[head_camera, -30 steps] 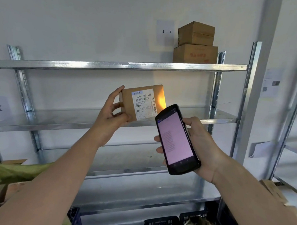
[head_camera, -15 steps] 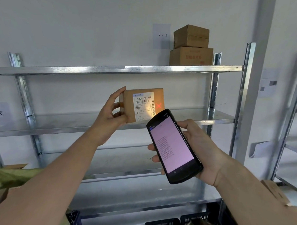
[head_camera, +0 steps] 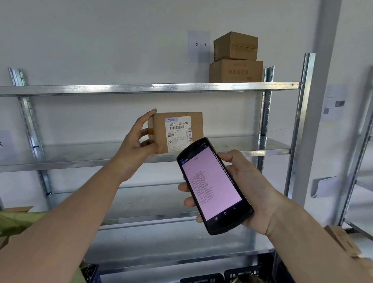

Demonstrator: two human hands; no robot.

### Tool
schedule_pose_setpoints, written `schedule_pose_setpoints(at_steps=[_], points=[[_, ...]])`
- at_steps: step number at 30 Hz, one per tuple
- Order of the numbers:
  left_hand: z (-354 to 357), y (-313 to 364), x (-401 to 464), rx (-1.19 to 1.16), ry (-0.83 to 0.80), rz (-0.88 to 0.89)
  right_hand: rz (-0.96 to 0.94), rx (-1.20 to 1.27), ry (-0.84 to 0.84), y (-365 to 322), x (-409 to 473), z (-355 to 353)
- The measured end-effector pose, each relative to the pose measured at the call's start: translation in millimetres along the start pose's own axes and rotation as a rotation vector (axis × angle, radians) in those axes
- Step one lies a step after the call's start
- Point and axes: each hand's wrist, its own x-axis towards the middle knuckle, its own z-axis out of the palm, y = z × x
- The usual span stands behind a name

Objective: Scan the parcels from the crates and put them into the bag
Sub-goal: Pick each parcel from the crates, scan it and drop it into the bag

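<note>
Head view shows a small brown cardboard parcel (head_camera: 177, 130) with a white label held up before the metal shelf rack (head_camera: 145, 89), the left hand (head_camera: 138, 144) gripping its left end. The right hand (head_camera: 246, 194) grips a black handheld scanner (head_camera: 213, 185), its pink screen lit, just below the parcel.

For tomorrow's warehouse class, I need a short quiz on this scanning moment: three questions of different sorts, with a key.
1. True or false: the left hand holds the parcel with its label facing the camera.
2. What does the right hand grip? A) a tape roll B) the scanner C) a pen
3. Fill in: two boxes sit stacked on the ____ shelf.

Key
1. True. The label with its barcode shows.
2. B. Its pink screen, listing numbers, faces the camera.
3. Top, at its right end, beside the wall sign reading 2 - 3.
</note>
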Motion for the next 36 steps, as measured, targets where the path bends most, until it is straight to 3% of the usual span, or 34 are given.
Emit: schedule_pose_setpoints(at_steps=[8, 13, 18, 27, 36], points=[[12, -5, -5, -0.089, 0.043, -0.027, -0.090, 0.010, 0.021, -1, -1, -8], [13, -7, -22, -0.188, 0.153, -0.073, -0.304, 0.038, 0.154, 5, 24, 2], [-13, -10, -49, -0.181, 0.269, -0.098, -0.346, 0.111, 0.150, 17, 55, 32], [-153, -34, -107, -0.123, 0.426, -0.118, -0.273, 0.137, 0.021, 76, 123, 153], [-340, -82, -154, -0.065, 0.546, -0.196, -0.151, 0.182, 0.029, 156, 216, 316]])
